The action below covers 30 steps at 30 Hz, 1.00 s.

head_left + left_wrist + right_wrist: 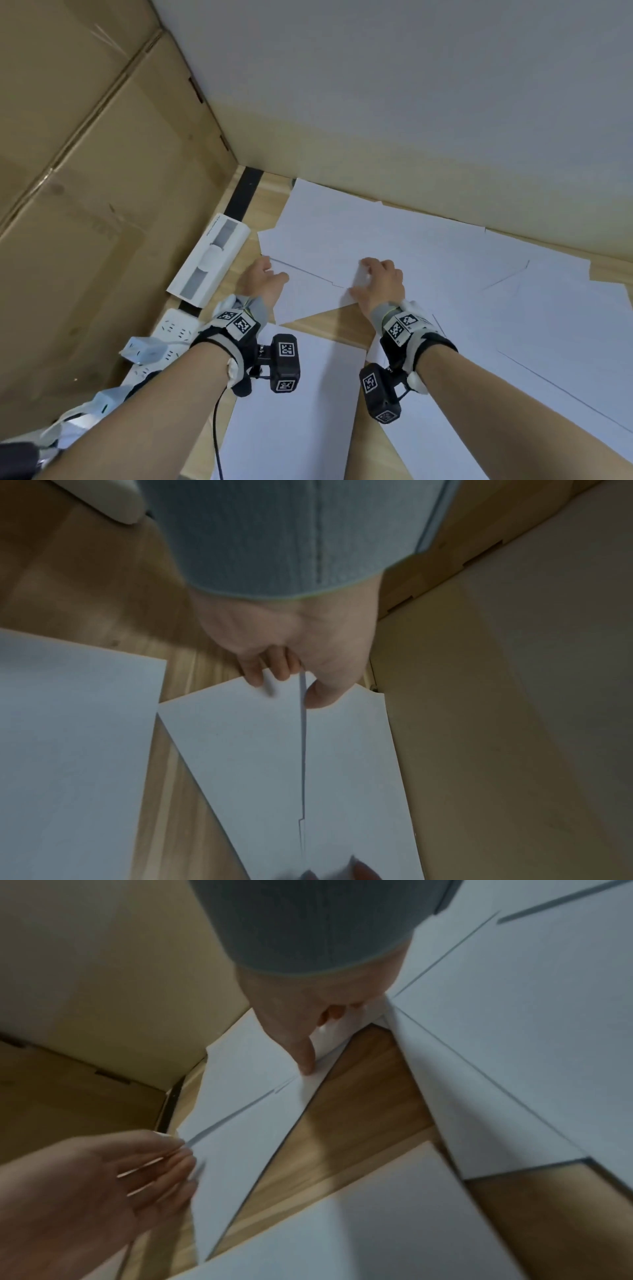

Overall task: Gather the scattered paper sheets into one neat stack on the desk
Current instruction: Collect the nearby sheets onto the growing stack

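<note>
Several white paper sheets lie scattered and overlapping on the wooden desk point(325, 322). My left hand point(274, 274) pinches the left edge of an upper sheet point(315, 274); in the left wrist view my left hand point(291, 688) has its thumb on top of that sheet point(240, 737) and curled fingers under it. My right hand point(359, 279) grips the same sheet's right end, which lifts a little. In the right wrist view my right hand point(318, 1042) has its thumb pressed near the sheet's edge point(260, 1110). Another sheet point(294, 394) lies under my forearms, and more sheets point(548, 325) spread right.
A tall cardboard box point(85, 171) walls the left side and a pale panel point(411, 102) closes the back. A white packaged item point(209, 260) and a power strip point(171, 335) with plugs lie along the desk's left edge. Bare wood shows between the sheets.
</note>
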Each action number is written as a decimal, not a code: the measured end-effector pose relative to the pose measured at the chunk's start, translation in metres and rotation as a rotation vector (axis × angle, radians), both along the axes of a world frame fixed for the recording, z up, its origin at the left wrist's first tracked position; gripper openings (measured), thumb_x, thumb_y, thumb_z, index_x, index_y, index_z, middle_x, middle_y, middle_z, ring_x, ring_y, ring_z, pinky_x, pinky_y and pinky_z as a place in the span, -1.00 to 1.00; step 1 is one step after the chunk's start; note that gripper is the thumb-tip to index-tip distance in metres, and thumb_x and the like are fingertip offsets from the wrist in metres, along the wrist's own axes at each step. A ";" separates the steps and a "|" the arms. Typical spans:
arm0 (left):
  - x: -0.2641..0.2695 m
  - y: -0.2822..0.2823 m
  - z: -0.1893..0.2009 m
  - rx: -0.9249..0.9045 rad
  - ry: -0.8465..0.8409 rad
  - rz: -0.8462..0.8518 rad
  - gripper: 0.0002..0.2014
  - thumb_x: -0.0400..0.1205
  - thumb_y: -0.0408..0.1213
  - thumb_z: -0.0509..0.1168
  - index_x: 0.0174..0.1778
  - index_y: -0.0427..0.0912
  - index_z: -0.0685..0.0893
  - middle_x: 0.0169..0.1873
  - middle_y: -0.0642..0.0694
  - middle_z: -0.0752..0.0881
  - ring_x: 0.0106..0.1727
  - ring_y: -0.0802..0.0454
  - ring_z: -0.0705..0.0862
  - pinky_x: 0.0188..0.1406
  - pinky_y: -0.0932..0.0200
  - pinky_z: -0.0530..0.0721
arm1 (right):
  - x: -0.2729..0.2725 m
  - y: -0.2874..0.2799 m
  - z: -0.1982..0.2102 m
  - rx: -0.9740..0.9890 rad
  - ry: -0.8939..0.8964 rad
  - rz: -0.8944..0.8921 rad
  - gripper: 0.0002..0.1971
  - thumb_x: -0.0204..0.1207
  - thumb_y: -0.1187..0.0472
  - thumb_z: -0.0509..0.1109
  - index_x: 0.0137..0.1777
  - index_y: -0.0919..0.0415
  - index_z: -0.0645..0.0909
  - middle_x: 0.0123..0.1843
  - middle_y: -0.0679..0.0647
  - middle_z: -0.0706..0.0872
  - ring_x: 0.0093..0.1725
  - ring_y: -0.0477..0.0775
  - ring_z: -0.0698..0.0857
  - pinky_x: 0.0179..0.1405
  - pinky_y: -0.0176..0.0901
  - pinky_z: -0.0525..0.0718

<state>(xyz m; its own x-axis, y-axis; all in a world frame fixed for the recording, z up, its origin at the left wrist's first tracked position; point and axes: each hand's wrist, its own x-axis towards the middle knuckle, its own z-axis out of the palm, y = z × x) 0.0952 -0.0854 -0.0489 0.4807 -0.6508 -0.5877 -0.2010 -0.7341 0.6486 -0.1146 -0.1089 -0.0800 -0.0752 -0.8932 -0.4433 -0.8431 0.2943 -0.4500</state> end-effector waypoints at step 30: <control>-0.058 -0.010 0.025 -0.087 0.199 -0.055 -0.62 0.53 -0.54 0.11 0.19 -0.19 0.64 0.06 -0.22 0.74 0.12 -0.27 0.70 0.12 -0.08 0.69 | -0.042 0.032 0.039 0.035 -0.510 -0.025 -0.72 0.48 -0.05 0.34 -0.21 0.09 0.80 -0.13 0.02 0.83 -0.07 0.09 0.74 -0.02 -0.04 0.64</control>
